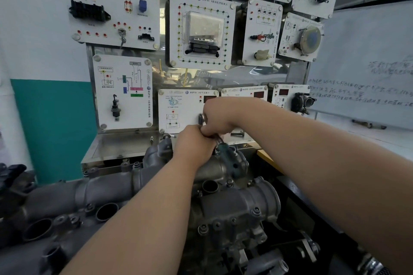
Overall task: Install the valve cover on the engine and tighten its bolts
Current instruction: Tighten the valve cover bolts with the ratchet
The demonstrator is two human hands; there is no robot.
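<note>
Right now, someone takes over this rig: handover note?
Left hand: curled round the tool's lower part, at the engine's far end.
Right hand: just above, gripping the tool by its chrome head.
Tool: its green handle points down and right from the hands.
Done: cannot tell. The hands hide the bolt, and I cannot make out the cover.
Left: probably finish this bolt, then check every other one.
</note>
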